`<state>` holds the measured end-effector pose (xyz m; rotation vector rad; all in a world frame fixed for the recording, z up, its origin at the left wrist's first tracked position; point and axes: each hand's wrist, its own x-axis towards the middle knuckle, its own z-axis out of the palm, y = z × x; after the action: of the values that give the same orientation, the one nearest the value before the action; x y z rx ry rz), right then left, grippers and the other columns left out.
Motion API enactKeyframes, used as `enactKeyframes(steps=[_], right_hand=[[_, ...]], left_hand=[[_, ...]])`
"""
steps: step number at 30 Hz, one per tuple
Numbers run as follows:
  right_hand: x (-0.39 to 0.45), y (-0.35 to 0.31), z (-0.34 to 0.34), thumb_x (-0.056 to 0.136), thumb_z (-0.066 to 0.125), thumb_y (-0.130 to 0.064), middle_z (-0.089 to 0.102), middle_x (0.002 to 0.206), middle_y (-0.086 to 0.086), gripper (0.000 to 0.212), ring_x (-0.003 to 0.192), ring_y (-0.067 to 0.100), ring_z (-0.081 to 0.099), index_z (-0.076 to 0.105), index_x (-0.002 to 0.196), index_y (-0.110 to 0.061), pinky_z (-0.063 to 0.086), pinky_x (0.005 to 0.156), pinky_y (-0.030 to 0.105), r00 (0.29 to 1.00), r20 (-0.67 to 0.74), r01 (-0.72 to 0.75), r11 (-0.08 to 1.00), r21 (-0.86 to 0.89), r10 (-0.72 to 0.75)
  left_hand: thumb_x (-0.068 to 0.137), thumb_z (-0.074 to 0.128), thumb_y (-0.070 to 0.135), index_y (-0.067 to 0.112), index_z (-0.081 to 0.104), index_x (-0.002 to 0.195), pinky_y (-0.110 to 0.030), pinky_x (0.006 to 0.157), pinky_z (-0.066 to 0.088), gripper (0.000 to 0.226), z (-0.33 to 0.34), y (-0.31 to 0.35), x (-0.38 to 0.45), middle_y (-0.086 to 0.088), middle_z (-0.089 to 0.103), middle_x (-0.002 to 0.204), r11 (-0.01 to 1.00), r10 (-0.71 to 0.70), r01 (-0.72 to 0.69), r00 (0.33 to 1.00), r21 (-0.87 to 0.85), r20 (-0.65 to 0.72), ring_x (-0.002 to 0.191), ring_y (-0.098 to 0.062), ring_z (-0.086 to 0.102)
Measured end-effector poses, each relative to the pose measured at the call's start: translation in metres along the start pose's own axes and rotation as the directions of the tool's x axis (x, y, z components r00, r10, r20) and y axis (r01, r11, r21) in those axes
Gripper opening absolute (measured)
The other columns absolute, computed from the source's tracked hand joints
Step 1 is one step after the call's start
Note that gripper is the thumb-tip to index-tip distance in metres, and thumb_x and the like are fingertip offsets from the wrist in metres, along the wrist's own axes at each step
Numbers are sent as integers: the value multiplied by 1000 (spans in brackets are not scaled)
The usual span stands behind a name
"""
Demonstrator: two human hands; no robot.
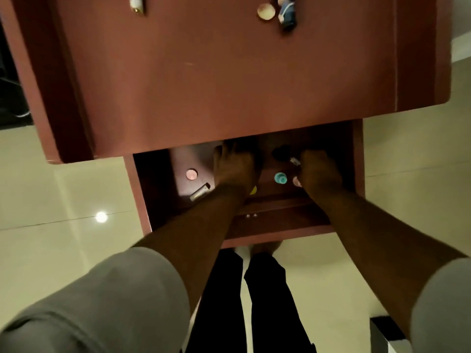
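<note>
Both my grips are inside the open drawer (280, 225) at the centre of the frame, under the brown surface (229, 72). The left grip (234, 171) reaches toward the back, its fingers lost in shadow, so I cannot tell whether they are apart or together. The right grip (318, 171), right of centre, is curled round a small silvery tube (295, 161) whose end pokes out at its upper left, just above a teal cap (280, 178) on the drawer floor; a pink cap (191, 174) lies left of the left grip.

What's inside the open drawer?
Visible: pink disc, silver tube, teal cap, dark round thing. The left hand covers most of a yellow item; the desktop hides the drawer's back.
</note>
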<state>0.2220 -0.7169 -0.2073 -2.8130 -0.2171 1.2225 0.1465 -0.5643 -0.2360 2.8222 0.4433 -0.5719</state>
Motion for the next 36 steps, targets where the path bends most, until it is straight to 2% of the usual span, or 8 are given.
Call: enactKeyframes(steps=[3,6,11,15,20,26,31,36], right_hand=[[-4,0,-9,81,73,-8,56,127,17,41,115,35,54,58,119,-3,45,93,36,1000,-15,-24,999,-26,24],[-23,-9,-34,79,73,-13,65,112,13,30,102,33,62,66,108,-10,52,86,36,996,-89,-1,1000,28,3],[-78,-35,-98,85,65,-17,69,83,-2,7,77,15,63,72,86,-17,48,73,25,924,-304,305,924,229,-230],[-78,-59,-153,82,71,-15,67,96,3,19,83,12,59,72,101,-13,45,75,22,842,-474,430,851,302,-258],[-13,-87,-175,79,70,-11,53,128,4,60,113,19,53,52,135,-21,43,95,27,787,-475,527,828,190,-393],[32,-92,-180,73,73,-11,55,119,12,54,108,23,53,58,125,-13,40,90,24,720,-462,607,793,57,-518],[6,-69,-168,68,81,-14,59,116,4,56,103,9,50,57,119,-11,35,85,7,724,-540,602,776,188,-430],[-81,-36,-139,73,81,-20,60,112,7,50,105,14,55,58,115,-5,46,93,25,694,-592,641,727,248,-410]], left_hand=[[83,64,36,10,67,112,-44,81,43,40,-9,2,-4,-18,66,107,999,25,-24,999,-25,43,97,-42,58],[84,64,36,8,64,116,-45,83,47,43,-41,1,-20,-20,62,113,980,-15,18,1000,-200,15,101,-42,57],[90,48,33,14,67,95,-36,53,52,27,-125,18,-71,-7,63,99,845,224,-272,962,-459,-158,77,-29,62],[91,52,27,12,67,101,-43,63,53,23,-180,1,-33,-8,59,98,853,117,-223,963,-472,-242,76,-30,61],[92,53,10,13,54,133,-44,91,45,41,-204,-3,60,-16,50,125,910,42,-99,988,-403,-146,108,-37,55],[95,50,18,15,65,120,-37,80,41,30,-195,7,95,-15,56,109,923,32,-105,979,-369,-200,101,-33,56],[95,53,19,3,66,93,-37,75,39,21,-188,4,67,-18,63,96,886,16,-126,970,-446,-244,91,-33,57],[91,67,20,10,72,93,-24,66,46,12,-174,14,-27,-1,68,83,742,-96,-119,955,-659,-280,72,-14,58]])
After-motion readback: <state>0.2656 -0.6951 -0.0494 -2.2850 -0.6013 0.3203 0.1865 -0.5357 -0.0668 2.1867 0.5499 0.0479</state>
